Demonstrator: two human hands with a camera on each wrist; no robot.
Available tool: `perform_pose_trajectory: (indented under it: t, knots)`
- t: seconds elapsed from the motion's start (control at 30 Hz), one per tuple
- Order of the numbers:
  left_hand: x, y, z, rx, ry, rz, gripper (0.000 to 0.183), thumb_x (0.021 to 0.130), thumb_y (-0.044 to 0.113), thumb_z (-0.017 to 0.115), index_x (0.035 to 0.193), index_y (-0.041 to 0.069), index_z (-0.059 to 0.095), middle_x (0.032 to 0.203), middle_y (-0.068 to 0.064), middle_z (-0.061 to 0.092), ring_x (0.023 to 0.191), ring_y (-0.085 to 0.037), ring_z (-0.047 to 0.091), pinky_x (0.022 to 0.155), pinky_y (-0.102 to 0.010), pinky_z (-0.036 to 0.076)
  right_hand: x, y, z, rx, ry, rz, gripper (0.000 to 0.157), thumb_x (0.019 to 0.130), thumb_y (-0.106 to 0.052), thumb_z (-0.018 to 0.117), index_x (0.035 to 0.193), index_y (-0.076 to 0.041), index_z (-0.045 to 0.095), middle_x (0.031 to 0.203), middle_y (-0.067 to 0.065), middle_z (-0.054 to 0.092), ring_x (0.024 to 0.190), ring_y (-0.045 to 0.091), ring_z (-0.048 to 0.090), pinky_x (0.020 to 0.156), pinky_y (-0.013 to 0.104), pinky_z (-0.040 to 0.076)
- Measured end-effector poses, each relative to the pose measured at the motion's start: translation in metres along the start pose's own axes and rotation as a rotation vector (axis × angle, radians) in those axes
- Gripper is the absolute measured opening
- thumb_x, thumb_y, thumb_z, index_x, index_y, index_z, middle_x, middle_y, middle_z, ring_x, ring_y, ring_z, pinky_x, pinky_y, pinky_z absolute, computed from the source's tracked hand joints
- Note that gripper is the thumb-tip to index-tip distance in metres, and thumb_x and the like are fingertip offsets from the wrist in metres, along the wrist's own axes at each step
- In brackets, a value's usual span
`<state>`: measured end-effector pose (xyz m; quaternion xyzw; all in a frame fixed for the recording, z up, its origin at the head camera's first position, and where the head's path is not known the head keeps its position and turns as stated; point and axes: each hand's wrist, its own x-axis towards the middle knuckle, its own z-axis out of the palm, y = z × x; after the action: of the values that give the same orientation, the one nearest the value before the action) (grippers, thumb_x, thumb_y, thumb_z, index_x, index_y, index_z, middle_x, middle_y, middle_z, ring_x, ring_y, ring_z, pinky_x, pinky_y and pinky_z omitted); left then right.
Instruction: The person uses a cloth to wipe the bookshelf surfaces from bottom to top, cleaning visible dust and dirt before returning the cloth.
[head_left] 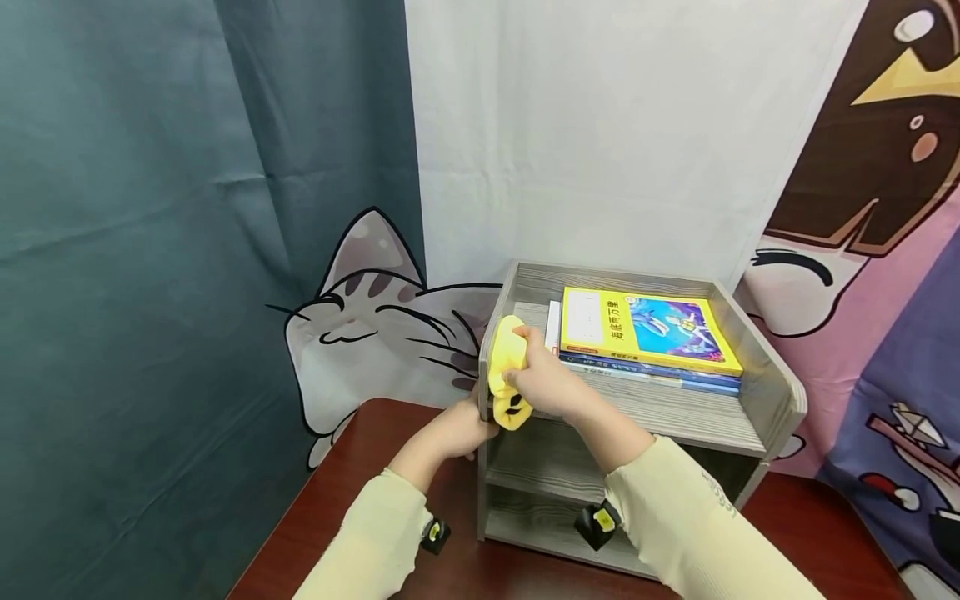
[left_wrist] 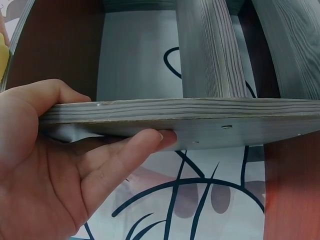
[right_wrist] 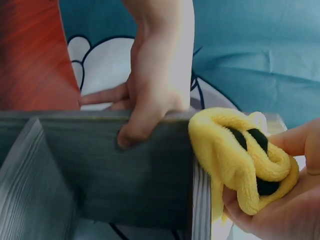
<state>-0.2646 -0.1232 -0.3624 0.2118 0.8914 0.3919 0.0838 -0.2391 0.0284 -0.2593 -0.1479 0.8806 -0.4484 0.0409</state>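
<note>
A small grey wood-grain shelf (head_left: 540, 467) stands on the table, with a raised top tray. My left hand (head_left: 461, 429) grips the front edge of its left side panel (left_wrist: 200, 110); the thumb lies inside and the other fingers lie along the outer face. In my right hand (head_left: 551, 379) is a folded yellow plush cloth (right_wrist: 225, 150) with black patches, pinched between thumb and fingers. That cloth touches the upper part of the left panel, at the tray's front left corner. Part of the left hand is hidden behind the panel in the head view.
Several books lie stacked on the top tray, a yellow-covered book (head_left: 645, 329) uppermost. Below are open compartments (head_left: 555, 454). The dark red table (head_left: 352, 467) extends left and right of the shelf. Printed curtains (head_left: 622, 150) hang behind.
</note>
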Motion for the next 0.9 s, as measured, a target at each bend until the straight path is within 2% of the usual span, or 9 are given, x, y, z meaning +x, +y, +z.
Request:
perform_pose_trajectory:
  t: [0.07,0.2,0.37,0.57,0.67,0.9]
  knots:
    - [0.000,0.001,-0.001,0.011,0.005,-0.006,0.043,0.087,0.009,0.050,0.129,0.004,0.042,0.092,-0.011,0.056,0.048,-0.020,0.051,0.045,-0.033,0.046,0.005,0.002,-0.003,0.033,-0.026,0.028,0.059,0.089,-0.001,0.049,0.139,-0.004,0.017,0.111,0.024,0.047,0.099,0.028,0.050,0.084,0.039,0.044]
    - [0.000,0.002,-0.002,0.041,0.011,-0.009,0.049,0.084,0.008,0.050,0.130,0.000,0.037,0.077,-0.009,0.055,0.045,-0.021,0.052,0.045,-0.032,0.046,0.014,0.003,-0.008,0.061,-0.056,0.055,0.059,0.091,-0.002,0.048,0.139,-0.006,0.015,0.106,0.023,0.048,0.093,0.026,0.054,0.076,0.034,0.048]
    - [-0.002,0.005,-0.002,0.069,0.018,-0.052,0.053,0.084,0.012,0.052,0.132,-0.003,0.035,0.064,-0.006,0.053,0.044,-0.020,0.053,0.048,-0.031,0.046,0.027,0.003,-0.013,0.040,-0.061,0.083,0.060,0.090,-0.001,0.047,0.139,-0.006,0.012,0.107,0.024,0.047,0.093,0.027,0.055,0.073,0.033,0.049]
    - [-0.002,0.006,-0.001,0.071,0.029,-0.093,0.047,0.085,0.015,0.053,0.126,-0.003,0.041,0.060,-0.004,0.054,0.042,-0.018,0.053,0.050,-0.031,0.045,0.044,0.006,-0.019,0.004,-0.062,0.100,0.061,0.090,0.000,0.046,0.139,-0.004,0.010,0.114,0.030,0.046,0.102,0.032,0.051,0.079,0.036,0.046]
    - [-0.002,0.006,-0.001,0.063,0.032,-0.103,0.052,0.085,0.016,0.053,0.131,-0.002,0.037,0.059,-0.003,0.052,0.043,-0.018,0.053,0.051,-0.032,0.045,0.051,0.006,-0.022,-0.008,-0.059,0.108,0.062,0.089,0.001,0.047,0.138,-0.003,0.010,0.118,0.032,0.044,0.108,0.034,0.047,0.083,0.037,0.044]
    - [-0.002,0.003,0.000,0.059,0.034,-0.100,0.063,0.085,0.016,0.053,0.141,0.002,0.026,0.055,-0.004,0.051,0.044,-0.021,0.053,0.049,-0.033,0.045,0.065,0.007,-0.027,-0.018,-0.080,0.155,0.063,0.087,0.002,0.046,0.137,-0.004,0.009,0.114,0.028,0.045,0.100,0.031,0.049,0.077,0.035,0.045]
